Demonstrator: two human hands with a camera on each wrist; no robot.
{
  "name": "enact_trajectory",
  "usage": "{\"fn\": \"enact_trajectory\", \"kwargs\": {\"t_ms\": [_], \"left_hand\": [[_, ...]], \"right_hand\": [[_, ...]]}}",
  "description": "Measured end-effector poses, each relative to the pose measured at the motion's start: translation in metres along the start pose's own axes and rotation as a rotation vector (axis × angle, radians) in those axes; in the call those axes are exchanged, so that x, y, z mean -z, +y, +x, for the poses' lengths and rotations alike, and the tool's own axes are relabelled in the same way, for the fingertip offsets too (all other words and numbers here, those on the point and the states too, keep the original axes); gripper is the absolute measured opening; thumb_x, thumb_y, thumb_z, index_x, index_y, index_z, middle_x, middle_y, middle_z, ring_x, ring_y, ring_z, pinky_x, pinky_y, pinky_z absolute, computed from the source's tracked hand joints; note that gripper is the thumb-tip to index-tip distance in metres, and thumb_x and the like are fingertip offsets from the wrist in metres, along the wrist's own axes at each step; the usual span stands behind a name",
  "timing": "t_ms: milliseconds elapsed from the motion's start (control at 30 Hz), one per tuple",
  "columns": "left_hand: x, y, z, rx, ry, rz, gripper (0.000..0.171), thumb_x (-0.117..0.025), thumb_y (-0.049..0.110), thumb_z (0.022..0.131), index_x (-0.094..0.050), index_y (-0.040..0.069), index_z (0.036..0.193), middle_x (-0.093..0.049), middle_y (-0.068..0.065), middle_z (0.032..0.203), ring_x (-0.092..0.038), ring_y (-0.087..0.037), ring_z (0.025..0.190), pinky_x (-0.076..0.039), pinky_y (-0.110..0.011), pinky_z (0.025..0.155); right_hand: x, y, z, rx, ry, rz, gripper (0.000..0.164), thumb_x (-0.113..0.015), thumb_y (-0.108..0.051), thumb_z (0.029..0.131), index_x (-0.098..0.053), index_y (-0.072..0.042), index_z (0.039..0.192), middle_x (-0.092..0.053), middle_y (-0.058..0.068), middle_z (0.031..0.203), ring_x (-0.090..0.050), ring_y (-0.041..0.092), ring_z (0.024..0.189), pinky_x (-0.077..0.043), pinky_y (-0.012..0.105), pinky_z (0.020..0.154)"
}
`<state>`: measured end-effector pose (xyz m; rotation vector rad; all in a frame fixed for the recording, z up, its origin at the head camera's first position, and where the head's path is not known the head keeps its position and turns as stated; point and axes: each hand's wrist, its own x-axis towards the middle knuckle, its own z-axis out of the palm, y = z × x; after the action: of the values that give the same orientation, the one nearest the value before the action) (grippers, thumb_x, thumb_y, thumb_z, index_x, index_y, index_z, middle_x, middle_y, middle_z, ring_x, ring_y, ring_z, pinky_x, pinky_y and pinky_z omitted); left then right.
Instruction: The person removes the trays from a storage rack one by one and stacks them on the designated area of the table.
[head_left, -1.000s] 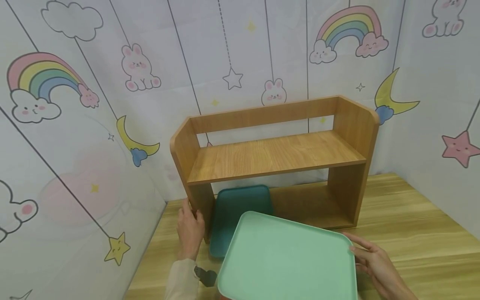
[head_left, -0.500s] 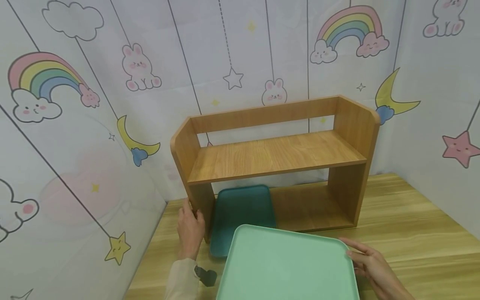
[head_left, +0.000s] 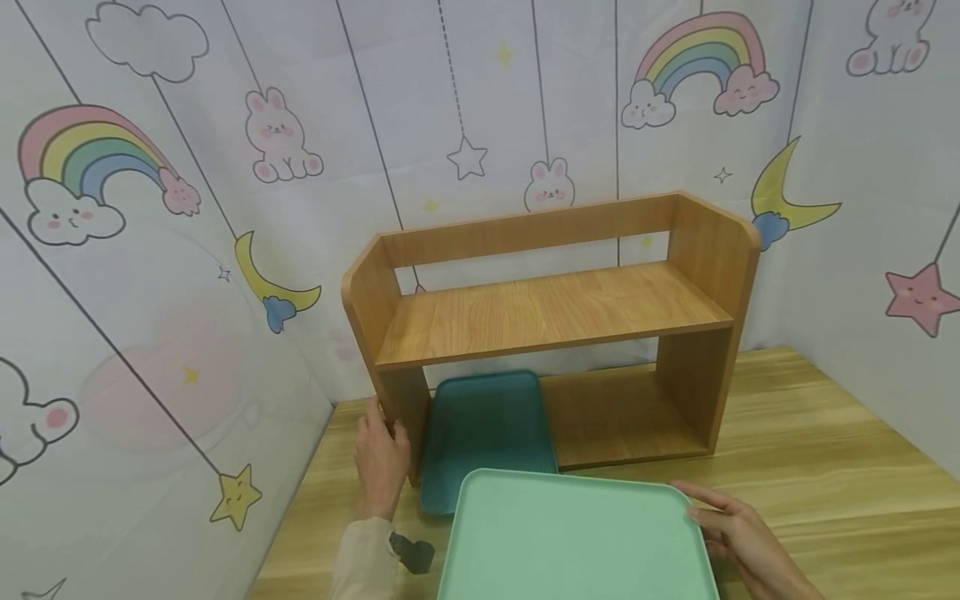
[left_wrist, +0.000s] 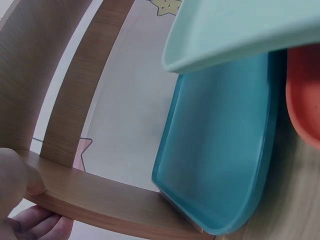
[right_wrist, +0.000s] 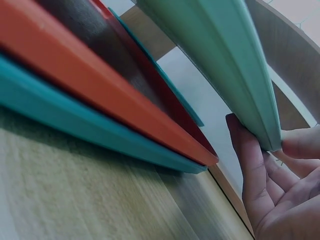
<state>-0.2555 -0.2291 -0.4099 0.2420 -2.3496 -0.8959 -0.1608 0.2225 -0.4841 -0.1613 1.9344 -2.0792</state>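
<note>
My right hand (head_left: 741,533) pinches the right corner of a light green tray (head_left: 577,542), thumb on one face and fingers on the other. The right wrist view shows this tray raised and tilted above an orange-red tray (right_wrist: 95,80), which lies on another teal tray (right_wrist: 100,132) on the table. At the shelf's left side, my left hand (head_left: 381,458) grips the edge of the upright panel (left_wrist: 115,205) between thumb and fingers. Beside that panel, a dark teal tray (head_left: 487,425) lies partly inside the lower compartment, its front end sticking out.
The wooden two-tier shelf (head_left: 555,312) stands on the wood-grain table (head_left: 832,450) near the back. Behind it and along both sides hang white cloth walls (head_left: 180,283) printed with rabbits, rainbows and stars.
The light green tray has come down and back toward me, levelling somewhat, with my right hand following it. More of the dark teal tray shows. My left hand stays in place.
</note>
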Motion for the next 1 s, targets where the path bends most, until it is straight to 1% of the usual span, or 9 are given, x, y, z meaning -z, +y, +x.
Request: {"fn": "enact_trajectory", "kwargs": {"t_ms": [133, 200, 300, 433, 533, 667, 800, 900, 1000], "left_hand": [[0.0001, 0.0006, -0.0002, 0.003, -0.002, 0.002, 0.046, -0.053, 0.007, 0.092, -0.039, 0.003, 0.136, -0.054, -0.027, 0.115, -0.056, -0.043, 0.103, -0.046, -0.055, 0.085], [-0.0001, 0.0004, -0.0001, 0.003, -0.002, 0.001, 0.046, -0.053, 0.007, 0.093, -0.039, 0.003, 0.136, -0.054, -0.027, 0.116, -0.056, -0.043, 0.103, -0.046, -0.055, 0.085], [-0.0004, -0.0002, -0.0003, -0.005, 0.006, -0.003, 0.046, -0.053, 0.007, 0.092, -0.039, 0.003, 0.136, -0.055, -0.027, 0.116, -0.056, -0.043, 0.103, -0.047, -0.055, 0.085], [-0.0007, -0.0010, -0.0011, -0.030, 0.033, -0.005, 0.045, -0.054, 0.006, 0.091, -0.041, 0.002, 0.134, -0.056, -0.028, 0.113, -0.057, -0.044, 0.101, -0.046, -0.056, 0.083], [-0.0009, -0.0017, -0.0012, -0.045, 0.051, -0.004, 0.045, -0.055, 0.006, 0.090, -0.042, 0.002, 0.133, -0.056, -0.028, 0.111, -0.058, -0.045, 0.100, -0.046, -0.056, 0.082], [-0.0013, -0.0020, -0.0010, -0.050, 0.057, 0.002, 0.045, -0.055, 0.006, 0.090, -0.042, 0.001, 0.133, -0.056, -0.029, 0.111, -0.057, -0.045, 0.100, -0.046, -0.057, 0.082], [-0.0011, -0.0019, -0.0007, -0.040, 0.047, 0.003, 0.046, -0.055, 0.006, 0.091, -0.041, 0.002, 0.134, -0.056, -0.029, 0.112, -0.057, -0.045, 0.101, -0.046, -0.057, 0.083], [-0.0009, -0.0019, -0.0009, -0.038, 0.039, -0.002, 0.046, -0.054, 0.006, 0.091, -0.040, 0.002, 0.135, -0.056, -0.028, 0.112, -0.058, -0.044, 0.100, -0.046, -0.056, 0.082], [-0.0007, -0.0018, -0.0013, -0.049, 0.047, -0.013, 0.046, -0.055, 0.006, 0.091, -0.041, 0.002, 0.134, -0.056, -0.027, 0.110, -0.059, -0.044, 0.096, -0.047, -0.055, 0.080]], "right_hand": [[-0.0009, 0.0007, 0.0000, 0.003, -0.016, -0.010, 0.047, -0.049, -0.026, 0.098, -0.043, -0.011, 0.143, -0.067, -0.017, 0.116, -0.065, 0.011, 0.105, -0.052, 0.034, 0.087], [-0.0011, 0.0008, 0.0001, 0.003, -0.027, -0.007, 0.048, -0.049, -0.025, 0.099, -0.042, -0.010, 0.143, -0.066, -0.017, 0.116, -0.065, 0.011, 0.105, -0.052, 0.034, 0.087], [-0.0006, 0.0006, 0.0006, -0.002, -0.044, 0.008, 0.045, -0.048, -0.025, 0.099, -0.044, -0.012, 0.142, -0.066, -0.017, 0.117, -0.064, 0.011, 0.105, -0.052, 0.033, 0.087], [0.0012, 0.0015, 0.0019, 0.001, -0.072, 0.032, 0.039, -0.046, -0.023, 0.100, -0.050, -0.020, 0.139, -0.066, -0.016, 0.117, -0.065, 0.011, 0.105, -0.052, 0.033, 0.087], [0.0021, 0.0027, 0.0032, 0.003, -0.084, 0.041, 0.037, -0.045, -0.021, 0.101, -0.053, -0.023, 0.137, -0.066, -0.015, 0.116, -0.065, 0.010, 0.105, -0.052, 0.033, 0.086], [0.0019, 0.0029, 0.0037, 0.002, -0.090, 0.038, 0.038, -0.045, -0.021, 0.100, -0.052, -0.020, 0.138, -0.067, -0.013, 0.117, -0.065, 0.012, 0.104, -0.052, 0.034, 0.085], [0.0005, 0.0021, 0.0030, -0.015, -0.097, 0.039, 0.038, -0.047, -0.021, 0.100, -0.052, -0.020, 0.137, -0.067, -0.012, 0.117, -0.065, 0.014, 0.105, -0.052, 0.034, 0.086], [0.0000, 0.0020, 0.0025, -0.009, -0.117, 0.046, 0.038, -0.047, -0.021, 0.100, -0.052, -0.019, 0.137, -0.067, -0.011, 0.118, -0.066, 0.015, 0.105, -0.053, 0.035, 0.086], [0.0002, 0.0026, 0.0021, 0.009, -0.151, 0.061, 0.039, -0.045, -0.020, 0.100, -0.050, -0.016, 0.139, -0.066, -0.009, 0.119, -0.066, 0.017, 0.105, -0.053, 0.036, 0.085]]}}
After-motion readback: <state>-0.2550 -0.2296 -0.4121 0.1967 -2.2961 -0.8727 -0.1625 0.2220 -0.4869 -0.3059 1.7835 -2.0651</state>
